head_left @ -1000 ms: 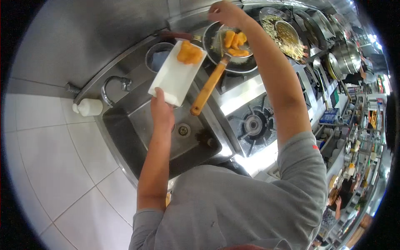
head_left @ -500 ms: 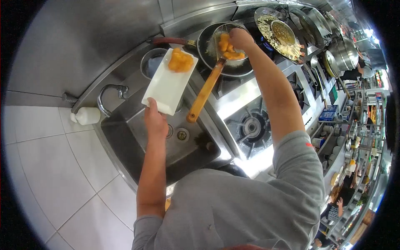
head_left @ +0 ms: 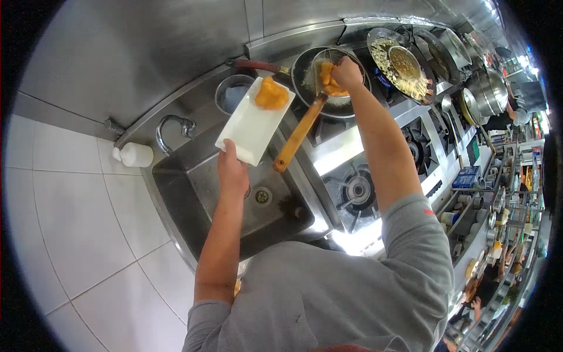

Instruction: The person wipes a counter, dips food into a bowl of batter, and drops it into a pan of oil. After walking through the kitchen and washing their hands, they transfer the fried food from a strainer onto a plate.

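Observation:
My left hand [head_left: 233,171] grips the near end of a long white rectangular plate [head_left: 252,129], held tilted over the sink's edge. Golden fried food [head_left: 271,94] lies at the plate's far end. Over a wok [head_left: 300,70] rests a wire strainer [head_left: 334,56] with a wooden handle [head_left: 299,135] that juts back toward me. More fried pieces [head_left: 334,89] sit in its mesh. My right hand [head_left: 348,73] reaches into the strainer, its fingers closed on a piece of fried food; the fingertips are partly hidden.
A steel sink [head_left: 182,188] with a curved faucet [head_left: 167,132] lies below the plate. At the right, a burner [head_left: 358,190] sits before a second wok [head_left: 384,47] of food, with blue flame beside it. A white bottle [head_left: 135,155] stands left.
The whole view has shifted, so the scene sits slightly lower and to the right. Both hands keep nearly the same places relative to the plate and the strainer.

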A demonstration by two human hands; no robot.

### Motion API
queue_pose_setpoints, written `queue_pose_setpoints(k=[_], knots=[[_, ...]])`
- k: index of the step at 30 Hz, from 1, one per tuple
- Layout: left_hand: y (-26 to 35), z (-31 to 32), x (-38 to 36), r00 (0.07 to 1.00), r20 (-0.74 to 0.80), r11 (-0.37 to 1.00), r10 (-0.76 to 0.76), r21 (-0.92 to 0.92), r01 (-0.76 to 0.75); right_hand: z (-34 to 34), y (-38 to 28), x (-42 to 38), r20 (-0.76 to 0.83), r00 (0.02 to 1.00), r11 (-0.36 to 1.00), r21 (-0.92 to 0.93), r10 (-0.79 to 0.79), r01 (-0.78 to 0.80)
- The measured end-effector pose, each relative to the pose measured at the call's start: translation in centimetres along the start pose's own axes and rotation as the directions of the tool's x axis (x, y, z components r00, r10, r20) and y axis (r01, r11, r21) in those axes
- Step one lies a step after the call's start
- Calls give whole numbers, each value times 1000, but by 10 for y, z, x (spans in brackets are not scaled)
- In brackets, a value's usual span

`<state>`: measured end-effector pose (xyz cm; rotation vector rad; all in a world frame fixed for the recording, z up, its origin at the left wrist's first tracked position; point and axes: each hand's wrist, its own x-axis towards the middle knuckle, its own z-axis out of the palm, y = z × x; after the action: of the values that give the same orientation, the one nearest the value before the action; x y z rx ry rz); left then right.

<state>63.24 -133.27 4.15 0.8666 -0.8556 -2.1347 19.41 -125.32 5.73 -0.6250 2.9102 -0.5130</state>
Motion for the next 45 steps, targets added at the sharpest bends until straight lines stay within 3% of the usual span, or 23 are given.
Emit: queue_pose_setpoints(k=[4, 6, 10, 17, 20, 22, 23, 25, 27, 29, 31, 32, 34, 41, 45], knots=[[3, 5, -4, 1000, 5, 1000, 7, -8, -7, -6, 5, 3, 74, 997, 997, 63, 33, -38], [3, 12, -5, 997, -72, 1000, -20, -15, 19, -9, 8, 4, -21, 1000, 998, 58, -2, 3], [0, 10, -1, 996, -74, 999, -43, -21, 42, -8, 15, 14, -18, 999, 992, 120, 29, -27], [-5, 12, 2, 1000, -7, 999, -21, -26, 21, 4, 12, 2, 39, 999, 999, 28, -31, 30], [-4, 12, 3, 1000, -15, 1000, -17, -17, 17, 1, 5, 2, -15, 1000, 1000, -15, 16, -16], [-6, 11, 4, 1000, -26, 1000, -10, -21, 9, -18, -8, -7, -217, 975, 993, 120, 41, -15], [-7, 9, 6, 999, -32, 1000, -22, -17, 22, -26, -16, -12, -216, 975, 992, 122, 42, -16], [-7, 9, 7, 999, -44, 999, -31, -17, 30, -43, -36, -24, -284, 933, 930, 227, -222, 290], [-10, 12, 8, 996, -76, 999, -35, -20, 34, -57, -66, -59, -66, 909, 786, 479, -412, 391], [-12, 12, 13, 996, -65, 998, -64, -12, 63, -61, -100, -107, 54, 834, 694, 585, -550, 419], [-12, 16, 9, 995, -45, 996, -93, 4, 93, -45, -115, -131, 55, 716, 646, 481, -696, 592], [-12, 22, 7, 995, -55, 997, -79, -12, 78, -40, -121, -142, 50, 717, 646, 481, -695, 593], [-10, 25, 5, 996, -69, 998, -53, -27, 52, -31, -131, -161, 105, 752, 731, 355, -651, 583], [-10, 13, 6, 994, -92, 998, -63, -35, 60, -34, -138, -178, 80, 784, 785, 146, -615, 602], [-12, 12, 6, 992, -116, 998, -54, -31, 51, -38, -103, -96, -161, 905, 904, 114, -393, 413]])
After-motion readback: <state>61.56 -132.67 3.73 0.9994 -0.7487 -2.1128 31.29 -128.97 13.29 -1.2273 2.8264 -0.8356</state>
